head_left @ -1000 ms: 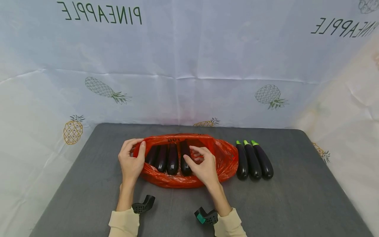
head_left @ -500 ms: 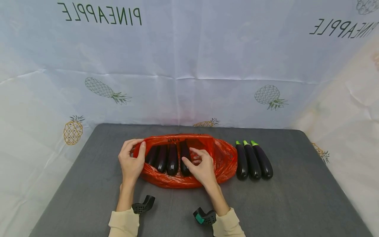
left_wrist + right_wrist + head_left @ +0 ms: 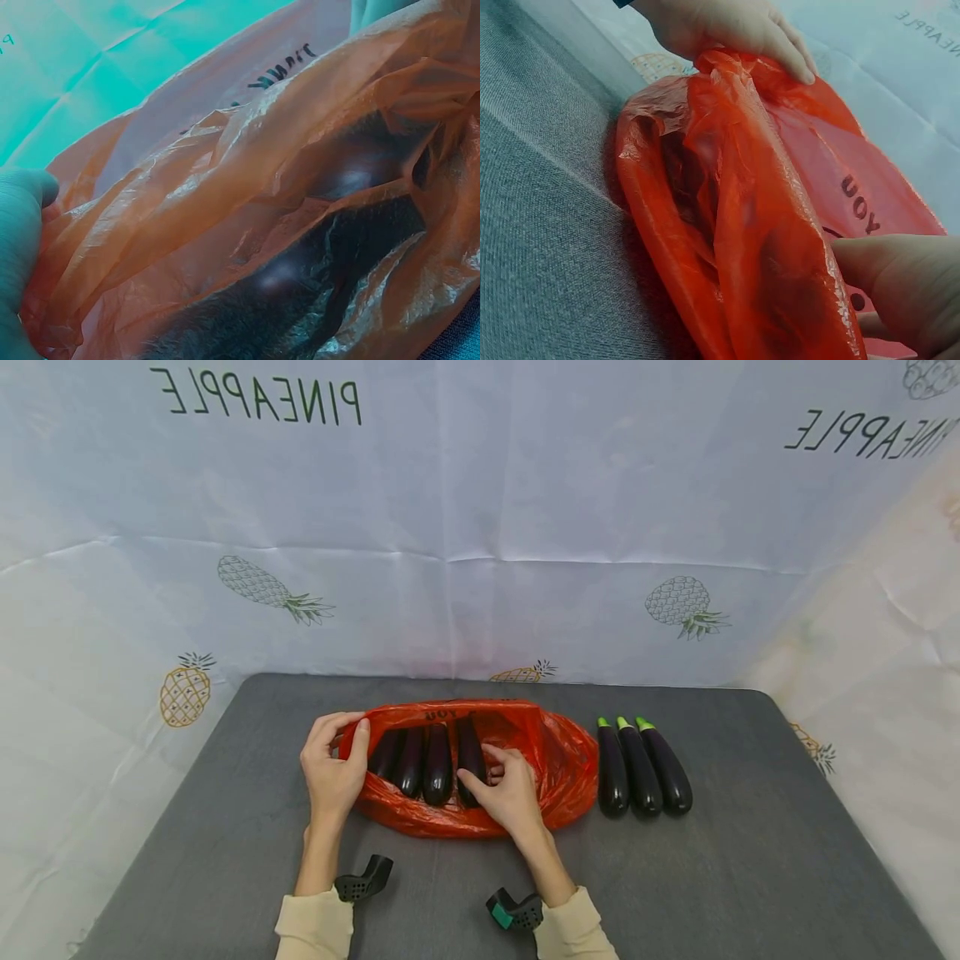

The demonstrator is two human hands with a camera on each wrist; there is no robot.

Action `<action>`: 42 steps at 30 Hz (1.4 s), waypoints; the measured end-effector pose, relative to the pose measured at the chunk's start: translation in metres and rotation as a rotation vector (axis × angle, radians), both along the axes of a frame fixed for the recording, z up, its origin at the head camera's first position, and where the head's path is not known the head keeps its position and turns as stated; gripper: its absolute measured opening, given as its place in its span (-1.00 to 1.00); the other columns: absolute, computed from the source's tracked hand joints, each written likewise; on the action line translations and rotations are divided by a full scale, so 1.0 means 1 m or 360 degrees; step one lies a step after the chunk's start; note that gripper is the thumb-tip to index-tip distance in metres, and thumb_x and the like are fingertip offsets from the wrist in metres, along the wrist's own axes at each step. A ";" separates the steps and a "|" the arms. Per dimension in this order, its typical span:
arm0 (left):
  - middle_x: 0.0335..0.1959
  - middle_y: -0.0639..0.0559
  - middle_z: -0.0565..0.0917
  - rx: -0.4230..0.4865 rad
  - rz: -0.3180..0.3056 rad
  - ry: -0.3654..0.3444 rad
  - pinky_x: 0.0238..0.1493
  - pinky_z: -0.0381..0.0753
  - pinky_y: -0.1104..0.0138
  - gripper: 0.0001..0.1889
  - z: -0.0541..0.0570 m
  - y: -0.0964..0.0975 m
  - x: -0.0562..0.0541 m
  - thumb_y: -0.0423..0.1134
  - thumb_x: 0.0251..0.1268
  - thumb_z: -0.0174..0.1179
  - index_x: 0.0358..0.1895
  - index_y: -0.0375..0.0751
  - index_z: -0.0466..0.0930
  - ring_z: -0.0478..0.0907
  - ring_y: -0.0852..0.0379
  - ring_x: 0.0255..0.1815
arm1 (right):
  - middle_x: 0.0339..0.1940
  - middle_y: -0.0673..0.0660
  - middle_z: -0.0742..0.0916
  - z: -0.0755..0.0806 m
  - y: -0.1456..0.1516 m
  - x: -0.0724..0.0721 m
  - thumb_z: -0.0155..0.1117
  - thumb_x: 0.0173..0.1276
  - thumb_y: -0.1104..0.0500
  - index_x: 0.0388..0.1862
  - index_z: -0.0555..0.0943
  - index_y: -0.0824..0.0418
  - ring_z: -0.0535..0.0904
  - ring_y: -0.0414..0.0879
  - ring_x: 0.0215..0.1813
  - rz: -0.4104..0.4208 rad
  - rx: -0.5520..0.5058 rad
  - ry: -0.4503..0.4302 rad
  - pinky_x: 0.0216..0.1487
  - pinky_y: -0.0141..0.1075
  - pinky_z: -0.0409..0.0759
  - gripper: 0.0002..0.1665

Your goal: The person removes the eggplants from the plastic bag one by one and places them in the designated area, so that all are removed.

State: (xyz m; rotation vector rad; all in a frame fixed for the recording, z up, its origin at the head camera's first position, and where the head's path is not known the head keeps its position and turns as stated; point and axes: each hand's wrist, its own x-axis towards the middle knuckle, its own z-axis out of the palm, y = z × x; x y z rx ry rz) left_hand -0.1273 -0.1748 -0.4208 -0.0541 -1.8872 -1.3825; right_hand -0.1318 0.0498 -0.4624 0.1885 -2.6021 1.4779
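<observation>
Cream sleeves (image 3: 315,925) and black wrist mounts (image 3: 364,877) enter at the bottom of the frame, over a gray counter (image 3: 750,877). At center, a person works at a crinkled red plastic bag (image 3: 450,827) whose mouth gapes toward the viewer. The left hand (image 3: 332,779), left of center, pinches the bag's rim between thumb and fingers. Four dark eggplants (image 3: 437,764) lie side by side inside, the rightmost set slightly apart. The right hand (image 3: 513,793) reaches into the mouth, its thumb across that rightmost eggplant and its other fingers bent at the right side; whether they clamp it cannot be told. Right of the bag, three green-capped eggplants (image 3: 642,768) lie in a row. Behind hangs a white pineapple-print cloth (image 3: 480,510).
</observation>
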 end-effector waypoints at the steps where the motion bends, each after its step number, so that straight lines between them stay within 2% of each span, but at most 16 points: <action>1: -0.17 -0.37 0.63 0.0001 0.0000 -0.0004 -0.10 0.47 0.60 -0.87 0.000 0.000 0.000 -0.57 0.28 0.25 -0.15 -0.54 0.70 0.50 0.38 -0.15 | -0.11 0.31 0.73 0.000 0.000 0.000 0.57 0.17 0.02 0.20 0.67 0.37 0.73 0.08 -0.23 0.0000 0.0009 -0.0005 -0.18 -0.14 0.73 -0.32; 6: -0.17 -0.36 0.63 -0.0001 0.0003 -0.0019 -0.10 0.47 0.59 -0.87 -0.003 -0.001 -0.001 -0.56 0.29 0.25 -0.15 -0.52 0.71 0.50 0.38 -0.14 | -0.15 0.32 0.73 -0.004 0.000 0.001 0.58 0.15 0.02 0.20 0.66 0.38 0.72 0.10 -0.22 0.0003 0.0048 -0.0027 -0.16 -0.13 0.68 -0.30; 16: -0.17 -0.37 0.63 -0.0010 0.0008 -0.0022 -0.08 0.48 0.57 -0.87 -0.001 0.000 0.001 -0.56 0.29 0.25 -0.15 -0.53 0.71 0.52 0.24 -0.15 | -0.12 0.27 0.77 -0.003 -0.002 0.002 0.51 0.14 0.10 0.17 0.69 0.33 0.72 0.09 -0.17 -0.0060 -0.0037 -0.0118 -0.09 -0.09 0.68 -0.39; 21: -0.18 -0.37 0.63 -0.0008 0.0004 -0.0007 -0.09 0.48 0.57 -0.87 0.000 0.001 0.002 -0.57 0.28 0.25 -0.16 -0.55 0.70 0.51 0.33 -0.16 | -0.13 0.28 0.78 0.001 0.002 0.001 0.51 0.12 0.11 0.15 0.70 0.32 0.73 0.07 -0.20 -0.0043 -0.0084 -0.0128 -0.12 -0.10 0.73 -0.40; 25: -0.18 -0.37 0.63 -0.0008 0.0006 -0.0012 -0.08 0.47 0.57 -0.87 -0.001 0.000 0.001 -0.57 0.28 0.25 -0.15 -0.54 0.71 0.49 0.39 -0.15 | -0.15 0.27 0.79 0.009 0.007 0.000 0.50 0.12 0.13 0.14 0.71 0.31 0.71 0.04 -0.22 0.0001 -0.0109 -0.0150 -0.12 -0.12 0.71 -0.42; 31: -0.16 -0.36 0.63 0.0003 0.0009 -0.0034 -0.11 0.47 0.59 -0.87 -0.001 0.000 0.002 -0.56 0.30 0.25 -0.14 -0.53 0.71 0.49 0.40 -0.15 | -0.04 0.22 0.79 0.026 0.017 0.004 0.47 0.15 0.15 0.18 0.70 0.22 0.68 -0.02 -0.14 0.0085 -0.0064 -0.0260 -0.06 -0.16 0.67 -0.43; 35: -0.17 -0.36 0.62 0.0000 0.0001 -0.0037 -0.11 0.48 0.59 -0.87 0.001 0.001 0.002 -0.56 0.30 0.24 -0.14 -0.54 0.70 0.49 0.39 -0.15 | -0.06 0.17 0.79 0.038 0.023 0.007 0.50 0.15 0.17 0.17 0.71 0.21 0.64 -0.08 -0.16 0.0160 -0.0051 -0.0317 -0.08 -0.20 0.64 -0.45; 42: -0.18 -0.36 0.62 0.0001 -0.0001 -0.0036 -0.11 0.48 0.58 -0.87 0.004 0.003 0.003 -0.57 0.30 0.24 -0.15 -0.55 0.70 0.49 0.39 -0.16 | -0.12 0.15 0.78 0.055 0.030 0.012 0.52 0.13 0.21 0.13 0.74 0.21 0.62 -0.13 -0.21 0.0239 -0.0068 -0.0302 -0.10 -0.28 0.62 -0.48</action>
